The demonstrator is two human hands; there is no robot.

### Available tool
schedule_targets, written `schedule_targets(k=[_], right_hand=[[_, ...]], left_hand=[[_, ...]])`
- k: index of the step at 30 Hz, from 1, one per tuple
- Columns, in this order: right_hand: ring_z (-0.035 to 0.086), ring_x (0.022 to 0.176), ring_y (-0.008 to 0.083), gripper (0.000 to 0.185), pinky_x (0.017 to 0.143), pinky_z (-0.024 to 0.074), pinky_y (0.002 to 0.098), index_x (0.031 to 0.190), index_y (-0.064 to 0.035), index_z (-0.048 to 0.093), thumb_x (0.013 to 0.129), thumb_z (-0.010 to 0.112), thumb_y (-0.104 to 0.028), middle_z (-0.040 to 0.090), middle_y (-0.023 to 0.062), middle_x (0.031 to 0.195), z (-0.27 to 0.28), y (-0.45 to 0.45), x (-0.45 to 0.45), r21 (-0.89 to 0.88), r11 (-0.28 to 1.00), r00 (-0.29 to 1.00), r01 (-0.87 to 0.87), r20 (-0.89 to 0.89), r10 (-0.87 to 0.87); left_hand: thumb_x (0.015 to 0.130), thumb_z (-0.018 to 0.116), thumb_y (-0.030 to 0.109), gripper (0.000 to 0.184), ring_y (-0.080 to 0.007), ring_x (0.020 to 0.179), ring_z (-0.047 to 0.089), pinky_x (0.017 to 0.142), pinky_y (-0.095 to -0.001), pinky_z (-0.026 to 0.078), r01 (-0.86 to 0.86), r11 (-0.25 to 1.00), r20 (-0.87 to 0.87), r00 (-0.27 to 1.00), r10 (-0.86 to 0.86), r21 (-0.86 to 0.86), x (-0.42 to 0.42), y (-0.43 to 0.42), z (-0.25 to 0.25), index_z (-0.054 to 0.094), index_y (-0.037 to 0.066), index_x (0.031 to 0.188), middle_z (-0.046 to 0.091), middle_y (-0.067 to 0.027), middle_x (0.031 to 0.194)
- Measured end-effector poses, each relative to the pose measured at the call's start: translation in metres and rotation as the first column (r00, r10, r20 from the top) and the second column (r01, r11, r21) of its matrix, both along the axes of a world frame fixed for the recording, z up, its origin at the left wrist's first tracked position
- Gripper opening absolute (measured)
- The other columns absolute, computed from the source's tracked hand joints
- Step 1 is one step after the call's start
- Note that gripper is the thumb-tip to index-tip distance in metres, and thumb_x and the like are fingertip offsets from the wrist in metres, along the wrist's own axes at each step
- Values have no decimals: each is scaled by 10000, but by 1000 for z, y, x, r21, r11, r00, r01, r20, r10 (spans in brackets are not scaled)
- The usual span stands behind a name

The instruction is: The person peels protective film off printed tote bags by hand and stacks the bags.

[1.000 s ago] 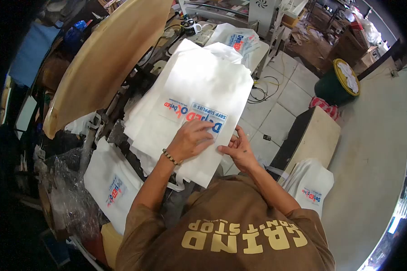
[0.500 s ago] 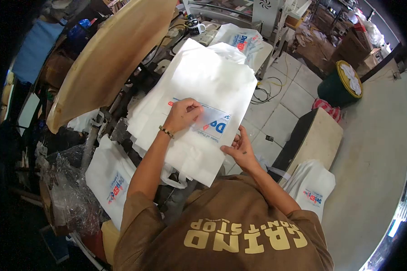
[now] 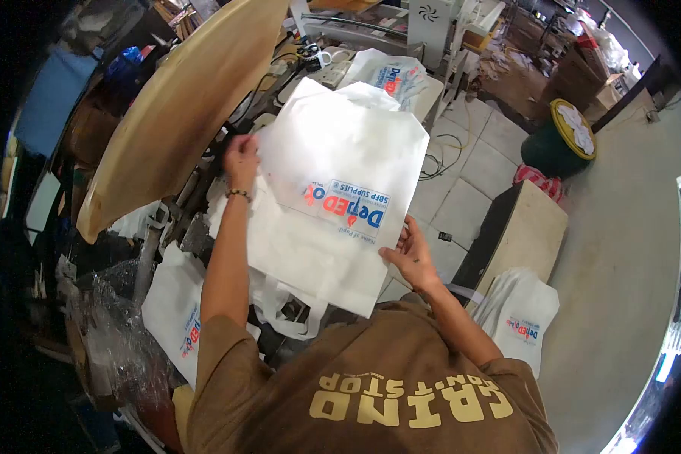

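A stack of white cloth bags (image 3: 340, 144) lies in front of me, the top one printed with blue and red lettering (image 3: 356, 208). My right hand (image 3: 412, 257) grips the stack's right edge, thumb on top and fingers at the side. At the upper left edge of the stack is my left hand (image 3: 242, 163), its fingers drawn together and blurred; what they hold, if anything, I cannot make out. White handles (image 3: 303, 321) hang from the near side of the stack.
A big tan curved panel (image 3: 181, 113) rises at the left. More printed bags lie at lower left (image 3: 175, 310), at right (image 3: 516, 310) and on the far table (image 3: 386, 76). A mug (image 3: 312, 57), a green bin (image 3: 556, 140) and a low wooden box (image 3: 526, 234) stand further off.
My left hand has moved from the print to the stack's left edge, uncovering the lettering. My right hand has kept its grip on the right edge. More of the handles shows.
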State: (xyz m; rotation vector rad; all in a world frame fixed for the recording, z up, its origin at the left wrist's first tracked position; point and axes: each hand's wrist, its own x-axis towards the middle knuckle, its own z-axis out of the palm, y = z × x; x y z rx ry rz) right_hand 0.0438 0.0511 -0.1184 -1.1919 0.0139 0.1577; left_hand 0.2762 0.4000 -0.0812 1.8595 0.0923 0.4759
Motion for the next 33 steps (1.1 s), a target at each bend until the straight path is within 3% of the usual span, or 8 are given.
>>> schedule_targets(k=[3,9,10,11,15,22,26,33], right_hand=[[591,1125,198,690,875,517,299,1437,21,268,827,564,146,584,149,1244,9,-27,6,-44,996,996,81,31,-80],[570,1008,139,452,886,451,279,1327,51,446,878,477,96,604,104,1134,5,-134,-9,-193,899,919,393,115,-377],[569,1035,145,461,929,438,295,1322,37,450,865,479,85,608,99,1139,3,-157,-18,-267,858,899,438,106,-426],[567,1062,151,469,972,424,310,1317,24,455,852,481,75,612,93,1144,3,-183,-31,-345,805,870,484,93,-483],[567,967,134,455,859,436,258,1285,-8,486,833,477,45,609,59,1044,-7,-184,-41,-378,657,728,652,72,-681],[595,1015,209,554,869,456,300,1282,-23,515,741,419,45,629,122,1113,-143,-249,-69,-693,494,493,525,-224,-840],[613,951,245,542,836,478,316,1251,-7,532,720,434,38,643,137,1044,-298,-293,-124,-779,433,530,455,-154,-834],[561,1168,389,504,984,447,448,1283,-43,523,791,456,49,592,269,1215,-380,-273,-160,-986,112,518,122,-33,-855]], left_hand=[[909,679,123,148,-152,868,581,805,-285,497,-203,979,123,972,202,0,1,21,0,619,34,1010,619,-46,920],[952,639,206,209,-187,868,585,711,-327,521,-204,978,164,964,209,-49,-3,72,-32,577,47,1072,627,-73,974],[962,624,199,191,-185,855,592,710,-321,506,317,835,161,949,-273,-450,34,154,-79,574,65,1088,628,-58,947],[967,608,178,163,-171,856,600,706,-299,490,9,937,142,989,43,-349,-19,58,-23,583,76,1092,631,-38,921],[992,596,227,188,-72,697,487,590,-231,411,21,1000,165,986,-17,-23,-18,101,28,593,63,1084,571,30,828],[1019,552,212,210,-74,701,449,593,-222,372,183,902,-70,983,-170,391,169,212,-29,591,20,1097,546,23,835],[1027,527,196,213,-122,691,470,606,-277,413,138,782,69,972,-225,608,214,220,-29,590,-2,1070,553,-19,841],[1012,536,204,205,-119,667,457,591,-284,415,171,581,-111,984,-138,795,229,252,-53,569,7,1057,528,-30,802]])
